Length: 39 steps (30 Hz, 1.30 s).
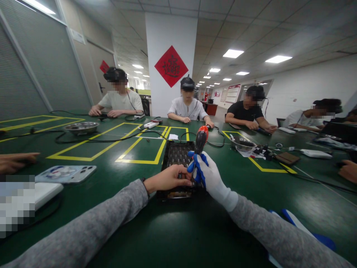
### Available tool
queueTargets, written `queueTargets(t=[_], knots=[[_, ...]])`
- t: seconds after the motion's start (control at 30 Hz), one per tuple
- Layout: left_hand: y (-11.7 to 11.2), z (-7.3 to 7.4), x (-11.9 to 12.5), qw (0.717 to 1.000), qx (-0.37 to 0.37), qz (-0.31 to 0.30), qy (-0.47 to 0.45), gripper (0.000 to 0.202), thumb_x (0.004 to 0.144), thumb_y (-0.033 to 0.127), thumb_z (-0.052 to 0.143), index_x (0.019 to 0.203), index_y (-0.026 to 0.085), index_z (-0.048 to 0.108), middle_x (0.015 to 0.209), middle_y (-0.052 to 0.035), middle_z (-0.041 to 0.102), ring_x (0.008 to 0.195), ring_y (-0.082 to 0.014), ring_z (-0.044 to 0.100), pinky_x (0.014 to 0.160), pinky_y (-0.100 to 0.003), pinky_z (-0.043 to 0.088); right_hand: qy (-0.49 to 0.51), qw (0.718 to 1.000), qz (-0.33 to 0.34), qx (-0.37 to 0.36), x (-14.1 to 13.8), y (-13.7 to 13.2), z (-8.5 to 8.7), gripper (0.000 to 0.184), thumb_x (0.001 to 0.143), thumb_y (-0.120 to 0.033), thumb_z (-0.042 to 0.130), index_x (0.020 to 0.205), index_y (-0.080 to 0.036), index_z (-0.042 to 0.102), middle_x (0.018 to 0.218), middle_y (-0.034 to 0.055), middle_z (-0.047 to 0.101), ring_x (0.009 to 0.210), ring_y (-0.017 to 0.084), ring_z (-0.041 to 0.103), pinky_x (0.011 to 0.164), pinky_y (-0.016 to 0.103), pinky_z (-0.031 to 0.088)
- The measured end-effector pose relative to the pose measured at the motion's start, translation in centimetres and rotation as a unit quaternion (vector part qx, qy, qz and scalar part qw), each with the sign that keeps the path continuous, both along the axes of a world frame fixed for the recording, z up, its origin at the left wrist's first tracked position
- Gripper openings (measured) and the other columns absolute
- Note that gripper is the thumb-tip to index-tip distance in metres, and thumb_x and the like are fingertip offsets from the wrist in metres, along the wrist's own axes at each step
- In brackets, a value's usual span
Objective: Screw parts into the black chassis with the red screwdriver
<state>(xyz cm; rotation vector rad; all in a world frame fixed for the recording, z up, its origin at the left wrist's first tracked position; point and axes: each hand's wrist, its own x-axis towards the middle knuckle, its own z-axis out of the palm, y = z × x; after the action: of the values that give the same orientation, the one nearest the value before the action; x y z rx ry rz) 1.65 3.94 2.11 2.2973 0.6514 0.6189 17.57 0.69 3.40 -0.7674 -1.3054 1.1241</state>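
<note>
My right hand (209, 175), in a white glove with blue fingertips, is wrapped round a screwdriver with a black and red handle (200, 139), held upright over a black tray (178, 152) on the green table. My bare left hand (167, 178) rests on the tray's near part, fingers curled and pinched beside the screwdriver's lower end; whatever they hold is too small to name. Both my sleeves are grey.
Several other people sit along the far side. A metal bowl (81, 127), black cables (92, 140), a phone (65, 174), a white box (41, 193) and another bowl with small parts (245, 144) lie on the table. Another person's hand (16, 162) reaches in at left. A spare glove (301, 227) lies near right.
</note>
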Motion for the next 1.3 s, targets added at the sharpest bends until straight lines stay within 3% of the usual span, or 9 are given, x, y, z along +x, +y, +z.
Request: queueTargets(t=[0.17,0.3,0.47,0.73,0.93,1.13,1.3], knots=[[0.2,-0.2,0.0,1.000,-0.011,-0.008,-0.018,0.021,0.077,0.032,0.061,0.078,0.012,0.063,0.084,-0.0034,0.063,0.081,-0.0146,0.056,0.078,-0.025,0.043,-0.002,1.000,0.001,-0.005,0.0,0.1,-0.2,0.033,0.077,-0.049,0.052,0.090,-0.019,0.050,0.055,-0.0055,0.053,0.037,0.005,0.041,0.034,0.015,0.033],[0.1,0.0,-0.1,0.999,-0.007,-0.045,-0.013,0.019,0.082,0.028,0.055,0.083,0.013,0.066,0.087,-0.0047,0.064,0.084,-0.0144,0.056,0.080,-0.025,0.042,0.000,1.000,0.006,-0.019,0.1,0.2,-0.3,0.033,0.078,-0.049,0.051,0.090,-0.019,0.051,0.056,-0.0056,0.054,0.035,0.005,0.040,0.033,0.016,0.032],[0.0,0.0,-0.1,1.000,0.008,0.004,-0.004,0.022,0.076,0.035,0.062,0.079,0.013,0.064,0.087,-0.0036,0.063,0.080,-0.0140,0.055,0.078,-0.025,0.042,0.000,1.000,0.003,-0.005,0.1,0.2,-0.2,0.030,0.079,-0.047,0.052,0.089,-0.019,0.051,0.055,-0.0057,0.054,0.037,0.005,0.042,0.034,0.016,0.033],[-0.1,0.0,-0.2,1.000,0.002,-0.022,-0.017,0.020,0.081,0.031,0.056,0.084,0.013,0.066,0.087,-0.0044,0.063,0.082,-0.0142,0.056,0.078,-0.025,0.042,0.003,1.000,0.006,-0.019,0.1,0.3,-0.2,0.034,0.077,-0.050,0.052,0.091,-0.019,0.051,0.056,-0.0049,0.054,0.035,0.005,0.041,0.033,0.016,0.033],[0.0,0.0,-0.2,0.999,0.027,0.027,0.008,0.023,0.076,0.036,0.061,0.080,0.014,0.065,0.083,-0.0026,0.062,0.078,-0.0138,0.055,0.076,-0.025,0.041,0.016,1.000,-0.006,-0.004,-0.1,0.3,-0.3,0.032,0.078,-0.047,0.053,0.094,-0.019,0.052,0.055,-0.0053,0.055,0.038,0.005,0.041,0.036,0.015,0.034],[0.0,0.0,-0.3,0.999,0.034,-0.006,0.004,0.020,0.081,0.032,0.055,0.081,0.014,0.063,0.084,-0.0032,0.061,0.081,-0.0137,0.054,0.077,-0.024,0.040,0.011,1.000,-0.009,-0.018,0.0,0.4,-0.4,0.034,0.077,-0.049,0.052,0.093,-0.019,0.052,0.057,-0.0051,0.055,0.036,0.005,0.042,0.033,0.016,0.033],[-0.4,1.1,-0.2,0.998,0.063,0.010,0.012,0.023,0.085,0.034,0.049,0.088,0.015,0.061,0.087,-0.0028,0.059,0.082,-0.0138,0.052,0.081,-0.026,0.038,0.028,0.999,-0.044,0.008,0.2,0.2,0.5,0.033,0.077,-0.047,0.053,0.094,-0.018,0.054,0.055,-0.0050,0.054,0.038,0.005,0.043,0.035,0.016,0.034]])
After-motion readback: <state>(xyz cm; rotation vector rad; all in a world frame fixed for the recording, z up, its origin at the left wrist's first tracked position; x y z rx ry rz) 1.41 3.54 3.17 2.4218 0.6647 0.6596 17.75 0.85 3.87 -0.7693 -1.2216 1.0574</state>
